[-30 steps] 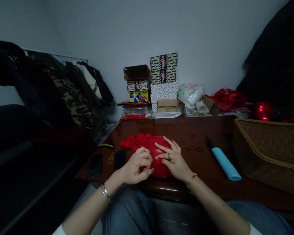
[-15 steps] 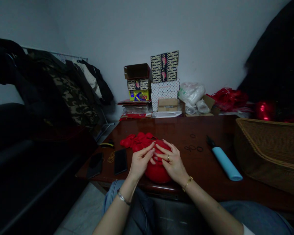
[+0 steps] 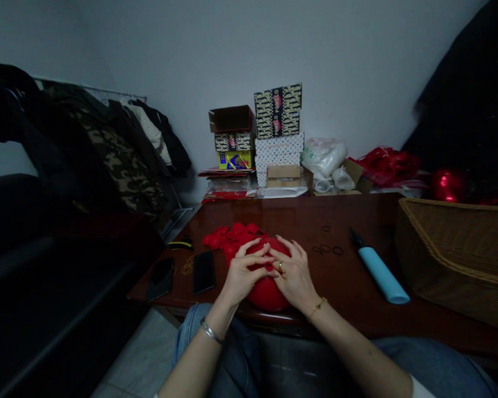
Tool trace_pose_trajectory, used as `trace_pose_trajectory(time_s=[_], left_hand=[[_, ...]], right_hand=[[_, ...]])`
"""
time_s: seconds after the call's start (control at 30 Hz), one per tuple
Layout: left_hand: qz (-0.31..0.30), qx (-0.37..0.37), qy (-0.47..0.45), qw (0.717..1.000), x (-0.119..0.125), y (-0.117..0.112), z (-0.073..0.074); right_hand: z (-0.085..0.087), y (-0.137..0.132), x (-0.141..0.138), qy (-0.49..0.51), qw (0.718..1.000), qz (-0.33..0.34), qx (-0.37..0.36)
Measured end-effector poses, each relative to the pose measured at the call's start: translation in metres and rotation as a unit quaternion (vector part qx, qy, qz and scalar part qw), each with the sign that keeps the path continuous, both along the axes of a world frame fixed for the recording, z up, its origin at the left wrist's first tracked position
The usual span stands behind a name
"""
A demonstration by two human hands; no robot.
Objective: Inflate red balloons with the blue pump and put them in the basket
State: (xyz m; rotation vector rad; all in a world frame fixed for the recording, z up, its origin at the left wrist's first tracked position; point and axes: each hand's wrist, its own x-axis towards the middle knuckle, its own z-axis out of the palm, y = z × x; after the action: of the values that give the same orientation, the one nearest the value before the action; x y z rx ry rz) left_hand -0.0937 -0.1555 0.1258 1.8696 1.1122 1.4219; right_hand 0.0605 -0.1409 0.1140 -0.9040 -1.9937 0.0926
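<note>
An inflated red balloon (image 3: 269,296) rests at the near edge of the dark wooden table, partly covered by my hands. My left hand (image 3: 243,275) pinches the balloon's neck from the left, its fingers meeting those of the other hand. From the right, my right hand (image 3: 292,273), with a ring on one finger, grips the same neck. The small rolled mouth of the balloon shows between the fingertips. Just behind lies a pile of flat red balloons (image 3: 232,237).
Two dark phones (image 3: 203,272) and a yellow cord (image 3: 187,266) lie on the left. Several black rings (image 3: 337,251), a blue hand pump (image 3: 384,276) and a wicker basket (image 3: 452,265) are on the right. Stacked boxes (image 3: 279,155) stand against the wall.
My fingers have shifted around the balloon's neck and drawn closer together; the rolled mouth now shows between them. The balloon stays in place.
</note>
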Motion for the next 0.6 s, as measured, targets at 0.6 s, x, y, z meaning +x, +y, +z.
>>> trace_pose_trajectory(time_s=[0.6], left_hand=[[-0.043, 0.004, 0.215, 0.976, 0.006, -0.005, 0.003]], right_hand=[[0.011, 0.017, 0.031, 0.004, 0.988, 0.154, 0.032]])
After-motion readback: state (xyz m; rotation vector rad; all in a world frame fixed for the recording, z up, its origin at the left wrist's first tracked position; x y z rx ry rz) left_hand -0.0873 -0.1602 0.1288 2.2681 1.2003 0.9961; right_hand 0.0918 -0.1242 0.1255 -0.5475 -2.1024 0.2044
